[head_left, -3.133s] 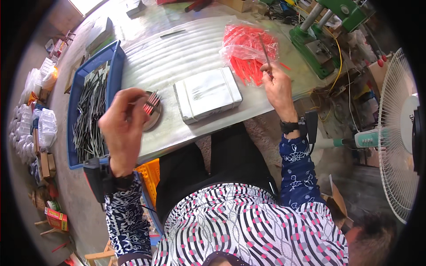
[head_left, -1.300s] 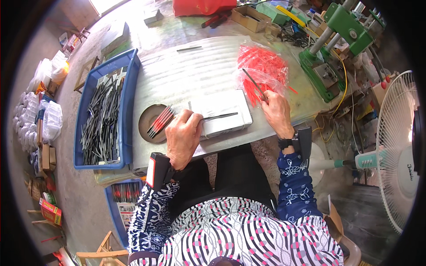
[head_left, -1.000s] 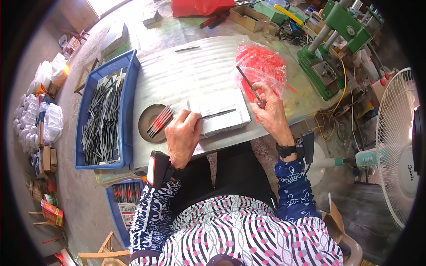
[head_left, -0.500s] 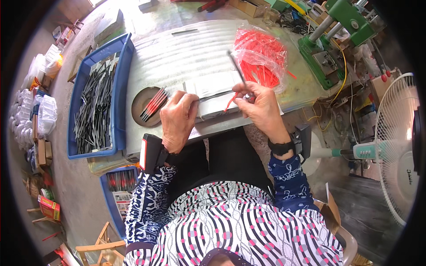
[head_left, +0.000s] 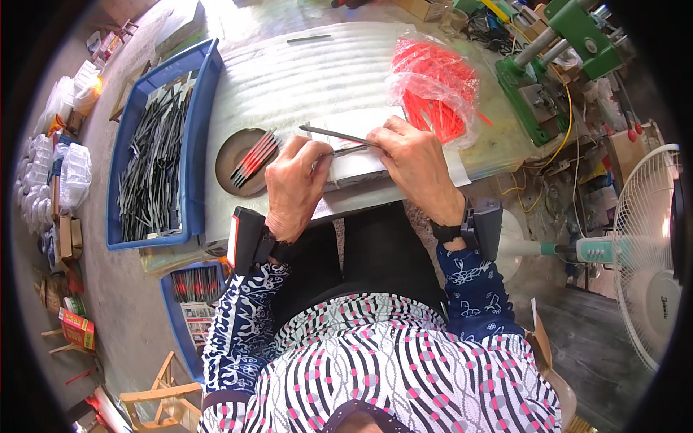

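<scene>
In my right hand (head_left: 419, 162) the closed fingers hold a slim dark strip (head_left: 336, 133), which points left and slightly up over the white block. My left hand (head_left: 297, 184) is pinched at the left end of a second thin dark strip (head_left: 349, 150), which reaches toward my right fingertips. Both hands are over a white paper-covered block (head_left: 354, 173) at the table's near edge. Beside my left hand, a round brown dish (head_left: 225, 169) holds several red-and-black strips (head_left: 254, 157). Whether the red piece is still in my right fingers is hidden.
A blue crate (head_left: 202, 115) full of dark strips stands at the left. Beyond my right hand lies a clear bag of red strips (head_left: 437, 86). A green press (head_left: 530, 108) stands at the right, near a white fan (head_left: 650, 252). A lone dark strip (head_left: 309, 38) lies farther back.
My right hand has turned and moved left toward my left hand. Its dark strip has swung from nearly upright to lying leftward. The red piece at those fingers no longer shows.
</scene>
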### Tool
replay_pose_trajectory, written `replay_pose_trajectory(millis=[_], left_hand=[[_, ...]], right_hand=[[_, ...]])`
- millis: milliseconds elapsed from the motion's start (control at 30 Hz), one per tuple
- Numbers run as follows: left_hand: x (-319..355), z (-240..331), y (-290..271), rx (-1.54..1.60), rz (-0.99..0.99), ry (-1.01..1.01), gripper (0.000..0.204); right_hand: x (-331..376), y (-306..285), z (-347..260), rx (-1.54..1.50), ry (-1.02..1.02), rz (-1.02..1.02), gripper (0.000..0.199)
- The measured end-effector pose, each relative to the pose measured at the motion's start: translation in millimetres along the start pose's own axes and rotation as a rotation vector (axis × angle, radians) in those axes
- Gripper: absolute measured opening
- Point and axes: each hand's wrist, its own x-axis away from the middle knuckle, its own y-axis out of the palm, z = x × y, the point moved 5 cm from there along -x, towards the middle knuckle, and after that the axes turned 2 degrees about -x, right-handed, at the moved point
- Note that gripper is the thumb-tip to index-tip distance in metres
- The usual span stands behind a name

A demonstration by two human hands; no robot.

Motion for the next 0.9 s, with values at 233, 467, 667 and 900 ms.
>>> replay_pose_trajectory(millis=[233, 467, 667, 900], left_hand=[[0.2, -0.2, 2.3, 0.000, 0.044, 0.056, 0.011], [-0.1, 0.8, 3.2, -0.034, 0.053, 0.072, 0.011], [-1.1, 1.7, 4.2, -0.054, 0.032, 0.057, 0.008], [0.0, 2.2, 6.1, -0.059, 0.053, 0.056, 0.009]], right_hand=[[-2.7, 6.1, 1.9, 0.084, -0.067, -0.029, 0.007], [-2.0, 7.2, 3.5, 0.108, -0.105, -0.045, 0.009], [-2.5, 7.3, 4.8, 0.085, -0.152, -0.048, 0.009], [-4.9, 7.4, 4.3, 0.096, -0.157, -0.075, 0.006]])
